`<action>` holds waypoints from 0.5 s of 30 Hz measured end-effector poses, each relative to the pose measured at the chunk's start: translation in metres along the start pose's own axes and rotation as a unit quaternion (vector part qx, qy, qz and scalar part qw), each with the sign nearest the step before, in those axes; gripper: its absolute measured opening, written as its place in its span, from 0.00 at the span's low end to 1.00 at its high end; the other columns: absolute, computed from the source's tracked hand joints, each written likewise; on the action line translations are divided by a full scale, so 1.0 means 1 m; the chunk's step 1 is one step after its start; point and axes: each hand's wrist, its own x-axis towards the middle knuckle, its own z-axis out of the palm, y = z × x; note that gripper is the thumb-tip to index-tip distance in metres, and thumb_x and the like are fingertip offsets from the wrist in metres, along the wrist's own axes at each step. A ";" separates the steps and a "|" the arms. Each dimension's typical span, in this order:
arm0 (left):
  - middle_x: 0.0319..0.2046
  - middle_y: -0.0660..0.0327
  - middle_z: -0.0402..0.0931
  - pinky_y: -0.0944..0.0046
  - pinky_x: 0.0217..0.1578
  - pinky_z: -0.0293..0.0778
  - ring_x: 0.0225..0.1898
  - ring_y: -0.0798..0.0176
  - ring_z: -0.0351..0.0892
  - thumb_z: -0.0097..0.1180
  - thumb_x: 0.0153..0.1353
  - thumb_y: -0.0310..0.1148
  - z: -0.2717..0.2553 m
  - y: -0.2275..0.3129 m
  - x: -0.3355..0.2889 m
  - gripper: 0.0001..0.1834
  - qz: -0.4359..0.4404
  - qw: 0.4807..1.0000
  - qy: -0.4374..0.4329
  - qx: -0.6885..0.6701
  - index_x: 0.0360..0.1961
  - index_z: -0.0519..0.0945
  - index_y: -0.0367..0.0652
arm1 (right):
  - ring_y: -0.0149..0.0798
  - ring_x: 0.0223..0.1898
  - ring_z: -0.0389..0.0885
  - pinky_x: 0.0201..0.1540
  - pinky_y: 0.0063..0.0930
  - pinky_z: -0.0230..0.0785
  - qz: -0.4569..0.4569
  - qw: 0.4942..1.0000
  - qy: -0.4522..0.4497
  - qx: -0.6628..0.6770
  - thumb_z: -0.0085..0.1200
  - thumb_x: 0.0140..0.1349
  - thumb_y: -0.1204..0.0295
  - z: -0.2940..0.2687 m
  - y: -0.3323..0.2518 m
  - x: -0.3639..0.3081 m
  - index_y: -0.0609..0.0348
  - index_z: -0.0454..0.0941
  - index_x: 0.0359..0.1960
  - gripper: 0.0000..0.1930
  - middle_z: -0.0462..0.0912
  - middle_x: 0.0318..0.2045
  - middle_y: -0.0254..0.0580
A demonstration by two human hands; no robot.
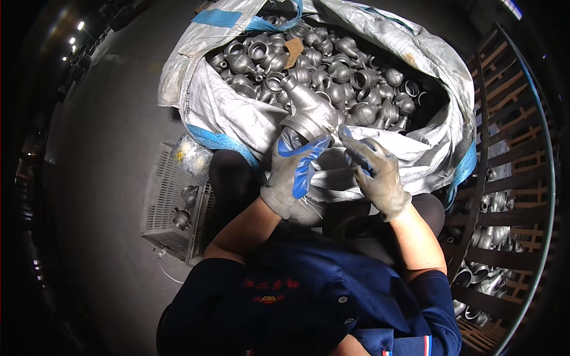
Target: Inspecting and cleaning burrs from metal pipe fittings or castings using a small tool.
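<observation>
My left hand (289, 172), in a grey knit glove with a blue-coated palm, grips a silver-grey metal casting (313, 108) from below. The casting has a round ringed mouth toward the hand and a narrow neck tilted up and left. Beside its right side, my right hand (373, 169) wears a like glove. Its fingers are half bent and apart, with one fingertip close to the casting; whether it touches cannot be told. I see nothing held in the right hand. Just beyond, a large white woven bag (217, 115) stands open, heaped with similar castings (341, 71).
A brown scrap of cardboard (293, 52) lies on the heap. At left, a grey plastic crate (160, 204) holds a few castings, with a stained block (191, 155) at its far end. A slatted metal cage (484, 148) with more castings stands close on the right.
</observation>
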 end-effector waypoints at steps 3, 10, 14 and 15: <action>0.39 0.57 0.76 0.67 0.44 0.76 0.40 0.65 0.78 0.56 0.53 0.17 -0.002 -0.001 -0.002 0.18 0.009 1.000 -0.011 -0.008 0.46 0.73 0.35 | 0.51 0.35 0.79 0.37 0.35 0.71 0.011 0.999 -0.002 0.035 0.52 0.48 0.83 0.001 0.000 0.001 0.55 0.75 0.49 0.23 0.77 0.33 0.49; 0.39 0.58 0.76 0.67 0.43 0.77 0.39 0.66 0.78 0.57 0.52 0.17 -0.006 -0.009 0.003 0.17 0.048 0.998 -0.029 0.010 0.45 0.73 0.36 | 0.45 0.35 0.79 0.39 0.30 0.70 0.049 0.996 -0.044 0.055 0.51 0.54 0.79 0.000 0.006 0.002 0.56 0.74 0.50 0.19 0.78 0.34 0.48; 0.38 0.59 0.77 0.67 0.42 0.77 0.39 0.66 0.78 0.58 0.52 0.18 -0.011 -0.011 0.007 0.17 0.063 0.998 -0.032 0.002 0.45 0.74 0.36 | 0.34 0.35 0.78 0.41 0.24 0.69 0.028 0.986 -0.024 0.164 0.50 0.56 0.80 -0.002 0.008 0.003 0.58 0.73 0.52 0.20 0.80 0.37 0.41; 0.38 0.59 0.77 0.67 0.42 0.76 0.39 0.66 0.78 0.58 0.52 0.18 -0.011 -0.011 0.009 0.17 0.059 0.997 -0.041 0.014 0.45 0.74 0.36 | 0.29 0.37 0.76 0.43 0.22 0.69 0.099 0.966 -0.042 0.234 0.49 0.57 0.80 -0.003 0.008 0.002 0.60 0.72 0.52 0.19 0.80 0.39 0.38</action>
